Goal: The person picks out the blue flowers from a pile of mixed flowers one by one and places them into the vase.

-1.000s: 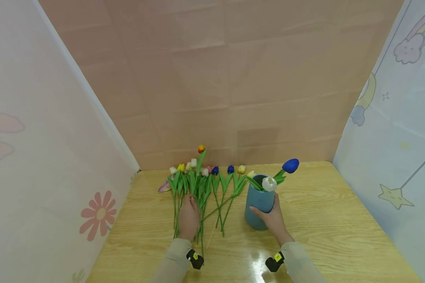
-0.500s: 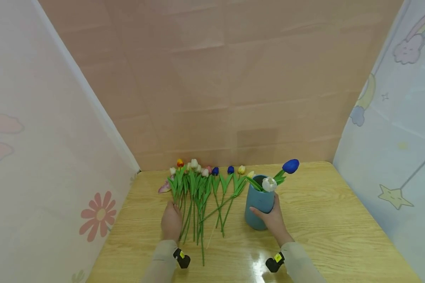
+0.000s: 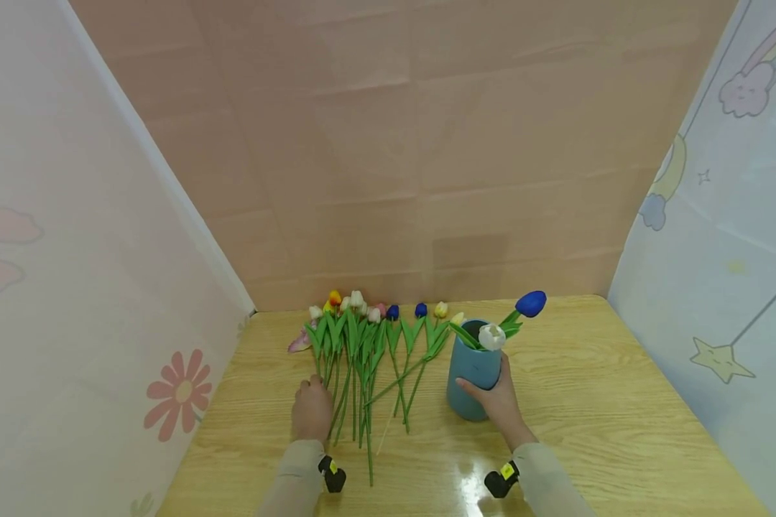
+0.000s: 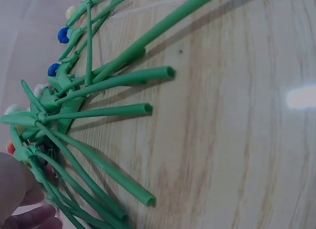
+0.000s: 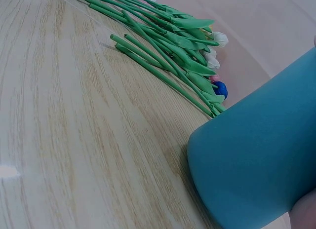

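Observation:
My right hand (image 3: 501, 398) grips the blue vase (image 3: 470, 380) from its right side, thumb across the front. A blue tulip (image 3: 531, 303) and a white tulip (image 3: 491, 336) stand in the vase. My left hand (image 3: 312, 409) is at the stems on the left side of the loose tulips (image 3: 356, 345), fingers bent. In the left wrist view, its thumb and fingers (image 4: 17, 182) are beside green stems (image 4: 106, 172) at the left edge; whether they pinch one is unclear. An orange-red tulip (image 3: 335, 296) lies among the left blooms.
Blue tulips (image 3: 421, 310) and pale yellow tulips (image 3: 441, 309) lie between the bunch and the vase, some stems crossed. A pinkish-purple flower (image 3: 300, 340) lies at far left. The wooden table (image 3: 595, 402) meets a brown backdrop (image 3: 465, 179) behind and patterned sheets at both sides.
My left hand has moved left and down from the middle of the bunch. The orange-red tulip, raised earlier, has come down among the left blooms. My right hand and the vase keep their place.

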A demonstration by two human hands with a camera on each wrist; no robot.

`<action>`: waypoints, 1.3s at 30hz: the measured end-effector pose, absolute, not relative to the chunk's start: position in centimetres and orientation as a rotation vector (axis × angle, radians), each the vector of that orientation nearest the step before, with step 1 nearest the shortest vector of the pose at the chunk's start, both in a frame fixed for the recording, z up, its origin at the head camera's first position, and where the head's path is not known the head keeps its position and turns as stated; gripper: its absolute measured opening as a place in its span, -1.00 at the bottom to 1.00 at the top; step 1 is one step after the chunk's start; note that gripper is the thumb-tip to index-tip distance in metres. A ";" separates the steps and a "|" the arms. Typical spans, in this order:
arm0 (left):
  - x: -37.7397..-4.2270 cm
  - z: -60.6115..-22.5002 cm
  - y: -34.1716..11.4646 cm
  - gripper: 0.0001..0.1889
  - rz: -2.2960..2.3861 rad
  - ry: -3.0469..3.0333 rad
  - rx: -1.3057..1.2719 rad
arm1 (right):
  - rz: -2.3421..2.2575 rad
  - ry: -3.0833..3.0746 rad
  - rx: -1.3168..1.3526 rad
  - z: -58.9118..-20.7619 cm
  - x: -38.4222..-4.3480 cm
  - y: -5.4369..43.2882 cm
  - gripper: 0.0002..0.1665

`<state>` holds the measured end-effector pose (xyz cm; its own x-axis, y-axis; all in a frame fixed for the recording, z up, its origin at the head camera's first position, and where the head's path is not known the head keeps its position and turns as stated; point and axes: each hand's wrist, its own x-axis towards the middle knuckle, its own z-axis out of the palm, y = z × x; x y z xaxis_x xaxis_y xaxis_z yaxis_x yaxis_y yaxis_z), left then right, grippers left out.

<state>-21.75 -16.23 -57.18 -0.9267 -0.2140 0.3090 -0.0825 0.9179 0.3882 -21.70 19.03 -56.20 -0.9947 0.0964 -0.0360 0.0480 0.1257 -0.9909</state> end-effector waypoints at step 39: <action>-21.6 -58.0 -6.3 -0.63 -0.429 -3.003 -0.494 | 2.029 -2.338 -0.147 -55.9 -21.4 19.0 0.24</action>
<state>-21.64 -6.29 -57.96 -0.9461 0.3040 0.1116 0.3231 0.9095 0.2616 -21.42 19.01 -55.92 -0.9946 0.0994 -0.0297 0.0434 0.1385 -0.9894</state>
